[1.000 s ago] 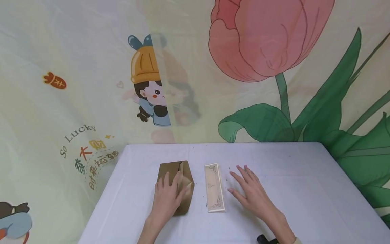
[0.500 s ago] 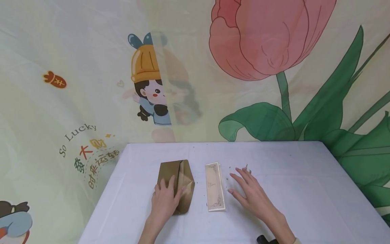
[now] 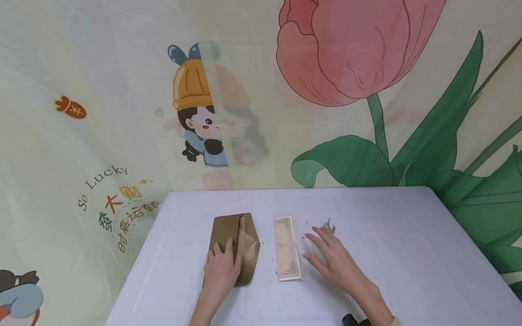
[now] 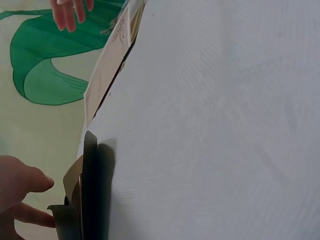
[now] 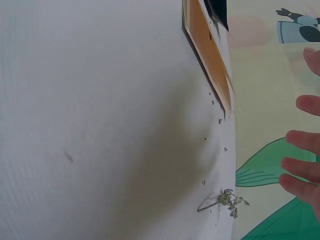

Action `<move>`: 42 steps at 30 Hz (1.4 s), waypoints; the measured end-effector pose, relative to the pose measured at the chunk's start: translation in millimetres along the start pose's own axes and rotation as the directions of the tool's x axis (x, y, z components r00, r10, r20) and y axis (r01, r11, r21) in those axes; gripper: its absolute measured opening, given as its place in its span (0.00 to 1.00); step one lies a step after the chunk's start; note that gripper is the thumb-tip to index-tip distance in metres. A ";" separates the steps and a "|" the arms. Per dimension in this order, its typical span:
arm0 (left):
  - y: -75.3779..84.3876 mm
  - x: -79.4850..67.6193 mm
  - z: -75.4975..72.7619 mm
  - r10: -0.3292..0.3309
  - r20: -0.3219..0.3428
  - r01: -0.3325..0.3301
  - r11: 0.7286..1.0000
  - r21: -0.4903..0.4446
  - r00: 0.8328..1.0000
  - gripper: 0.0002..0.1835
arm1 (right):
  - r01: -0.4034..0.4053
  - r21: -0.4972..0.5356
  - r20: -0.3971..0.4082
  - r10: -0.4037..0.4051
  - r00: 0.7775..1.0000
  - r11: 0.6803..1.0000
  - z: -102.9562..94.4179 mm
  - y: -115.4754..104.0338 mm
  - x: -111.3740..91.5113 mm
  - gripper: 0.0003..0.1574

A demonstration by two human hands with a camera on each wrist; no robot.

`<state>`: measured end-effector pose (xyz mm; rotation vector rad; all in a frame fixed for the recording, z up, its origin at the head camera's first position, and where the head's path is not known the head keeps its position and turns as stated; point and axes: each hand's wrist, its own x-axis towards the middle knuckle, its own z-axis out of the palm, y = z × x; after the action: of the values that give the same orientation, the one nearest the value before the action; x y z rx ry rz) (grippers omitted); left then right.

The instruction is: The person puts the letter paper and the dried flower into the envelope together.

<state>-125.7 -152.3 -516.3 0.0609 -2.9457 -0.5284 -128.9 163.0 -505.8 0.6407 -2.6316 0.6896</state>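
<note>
An olive-brown envelope [image 3: 223,226] lies left of centre on the white-covered table, its creased flap toward the right. My left hand [image 3: 222,267] is over its near left part, fingers loosely bent and not gripping it. In the left wrist view, a thumb [image 4: 37,181] and a finger are close to the envelope's lifted edges [image 4: 67,220]. Right of the envelope lies a narrow cream folded card [image 3: 287,249] with scroll ornaments at its corners. My right hand [image 3: 340,262] hovers right of the card, fingers spread and holding nothing. Just beyond its fingertips lies a small dried flower sprig [image 3: 331,226].
Dark crumbs [image 5: 220,121] are scattered between the card and the sprig. A black object [image 3: 350,319] shows at the bottom edge, beside the right forearm. Behind the table [image 3: 408,217] hangs a printed cloth with a large pink tulip [image 3: 359,54].
My left hand has drawn back toward the near side over the envelope, its fingers bending more. The right hand has shifted slightly nearer, so the dried sprig now shows. Envelope and card stay put.
</note>
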 end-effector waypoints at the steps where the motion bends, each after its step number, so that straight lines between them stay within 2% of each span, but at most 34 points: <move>1: 0.6 -0.4 0.0 -0.008 -0.002 0.008 1.000 -0.002 1.000 0.30 | 0.011 0.000 -0.005 -0.011 1.000 1.000 0.5 0.0 -0.1 0.35; 7: 1.5 -2.5 -1.1 -0.029 -0.013 0.029 1.000 0.000 0.999 0.26 | 0.022 -0.002 0.004 -0.022 1.000 1.000 3.6 -2.2 -1.3 0.34; 13: -0.9 -2.3 1.3 -0.002 -0.059 0.003 1.000 0.009 0.998 0.23 | 0.022 -0.010 0.024 -0.021 0.999 1.000 5.7 -6.8 0.2 0.34; 18: -2.4 -1.9 3.0 -0.015 -0.062 0.015 1.000 0.001 0.998 0.22 | 0.027 -0.008 0.048 -0.026 0.998 1.000 9.0 -11.2 2.2 0.34; 27: -2.1 -2.1 2.8 -0.015 -0.075 0.015 1.000 -0.001 0.997 0.21 | 0.108 0.008 0.025 -0.108 0.994 0.994 17.1 -17.4 4.0 0.32; 33: -2.4 -1.8 2.3 0.002 -0.109 -0.002 1.000 -0.004 0.994 0.19 | 0.117 0.028 0.044 -0.118 0.992 0.993 23.2 -24.0 6.7 0.31; 42: -3.2 -1.5 4.1 0.002 -0.092 -0.001 1.000 0.005 0.996 0.20 | 0.107 0.091 0.092 -0.115 0.989 0.990 36.7 -32.2 8.9 0.28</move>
<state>-124.8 -153.8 -521.4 0.0811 -2.8577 -0.5038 -127.8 115.4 -520.1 0.8595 -2.6415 0.7593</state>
